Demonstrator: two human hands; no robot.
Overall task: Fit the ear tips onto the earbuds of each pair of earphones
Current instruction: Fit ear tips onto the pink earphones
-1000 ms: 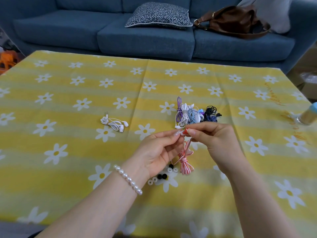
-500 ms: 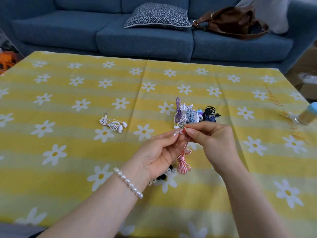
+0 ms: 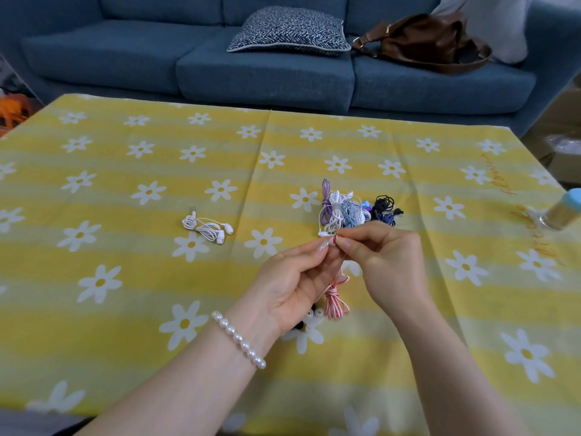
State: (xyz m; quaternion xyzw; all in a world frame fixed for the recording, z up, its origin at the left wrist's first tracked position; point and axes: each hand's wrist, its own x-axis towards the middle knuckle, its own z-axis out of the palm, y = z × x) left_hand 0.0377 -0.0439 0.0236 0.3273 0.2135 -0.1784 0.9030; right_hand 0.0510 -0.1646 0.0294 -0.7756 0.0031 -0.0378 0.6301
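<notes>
**A:** What is the head camera showing?

**B:** Two hands are meeting above a tabletop covered in a yellow daisy cloth. The left hand and the right hand are pinching fingertips together around something tiny, seemingly an earbud and its tip; it is too small to tell which hand holds which. A red-and-white earphone cable is hanging from that pinch, its bundled end dangling just over the cloth.

**B:** Under the left hand, loose ear tips, white and black, are lying on the cloth.

**A:** How far along does the work look?

**B:** Early, I judge. One white pair of earphones is lying apart to the left, tips apparently on. A pile of earphones, purple, white, blue and black, is waiting just beyond the hands, so most pairs are probably left.
</notes>
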